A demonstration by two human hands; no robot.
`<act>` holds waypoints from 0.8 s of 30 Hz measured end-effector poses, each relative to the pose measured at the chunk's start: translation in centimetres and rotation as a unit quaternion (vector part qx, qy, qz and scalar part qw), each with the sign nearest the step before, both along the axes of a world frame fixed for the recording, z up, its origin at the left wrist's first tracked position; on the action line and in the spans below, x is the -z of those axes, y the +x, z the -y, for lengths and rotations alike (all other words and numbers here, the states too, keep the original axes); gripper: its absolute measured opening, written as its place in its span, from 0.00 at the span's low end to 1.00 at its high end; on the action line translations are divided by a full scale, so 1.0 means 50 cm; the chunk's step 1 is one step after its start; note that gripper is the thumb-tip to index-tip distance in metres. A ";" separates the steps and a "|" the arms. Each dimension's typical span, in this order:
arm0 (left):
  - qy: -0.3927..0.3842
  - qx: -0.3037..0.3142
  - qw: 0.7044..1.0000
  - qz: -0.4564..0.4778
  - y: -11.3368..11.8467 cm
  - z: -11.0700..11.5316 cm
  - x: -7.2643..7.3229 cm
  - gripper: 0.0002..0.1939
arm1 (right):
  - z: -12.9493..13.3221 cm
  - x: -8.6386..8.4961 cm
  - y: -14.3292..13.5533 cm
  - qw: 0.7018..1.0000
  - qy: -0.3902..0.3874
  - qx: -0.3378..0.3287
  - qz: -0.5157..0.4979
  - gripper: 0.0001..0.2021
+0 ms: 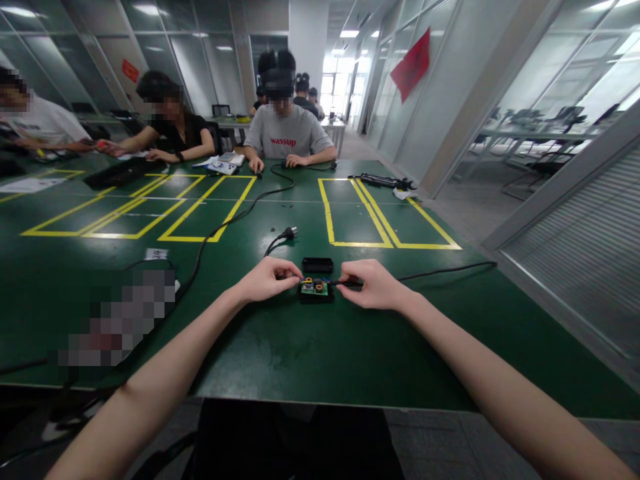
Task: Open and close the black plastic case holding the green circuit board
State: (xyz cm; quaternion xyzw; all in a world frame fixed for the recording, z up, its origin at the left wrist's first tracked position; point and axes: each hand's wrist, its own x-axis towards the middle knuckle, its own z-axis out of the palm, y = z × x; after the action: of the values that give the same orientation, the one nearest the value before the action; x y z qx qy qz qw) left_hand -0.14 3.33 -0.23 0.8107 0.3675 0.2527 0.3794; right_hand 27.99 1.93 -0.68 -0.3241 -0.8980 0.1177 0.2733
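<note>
A small green circuit board point(315, 288) with copper coils sits in a black plastic case half point(316, 300), and the matching black case piece point(317, 265) lies just behind it. At the board's left end, my left hand point(273, 277) is closed in a pinch on a black power cord point(271, 247), whose gripped part is hidden. The cord's plug point(289, 233) rests on the table beyond that hand. Thumb and fingers of my right hand point(373, 283) pinch a black cable point(450, 269) close to the board's right end. Blue wires show between the hands and the board.
Yellow tape rectangles point(330, 220) mark the green table point(280, 360). A long black cable point(235, 217) crosses at left, beside a blurred-out object point(125, 317). A black folded stand point(383, 181) lies far right. Across the table sit several people, one in a grey shirt point(287, 130).
</note>
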 end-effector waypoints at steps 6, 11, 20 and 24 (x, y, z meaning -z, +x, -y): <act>0.000 0.019 1.000 -0.025 -0.001 0.001 0.015 0.11 | 0.004 0.003 -0.010 0.998 -0.036 0.000 0.042 0.10; 0.027 0.013 0.999 -0.033 -0.001 0.001 0.013 0.09 | -0.003 0.013 -0.007 0.998 -0.063 0.007 0.026 0.10; 0.058 0.027 0.996 -0.057 -0.007 -0.005 0.002 0.10 | -0.019 0.011 0.005 0.970 -0.237 -0.019 -0.054 0.09; 0.073 0.026 0.995 -0.059 -0.007 -0.009 0.003 0.09 | -0.021 0.005 0.009 0.972 -0.227 -0.035 -0.039 0.11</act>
State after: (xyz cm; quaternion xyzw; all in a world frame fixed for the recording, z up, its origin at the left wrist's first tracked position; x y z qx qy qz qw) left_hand -0.47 3.79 -0.40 0.8591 0.3489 0.2206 0.3027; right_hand 28.42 3.00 -0.94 -0.3409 -0.8472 0.3406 0.2235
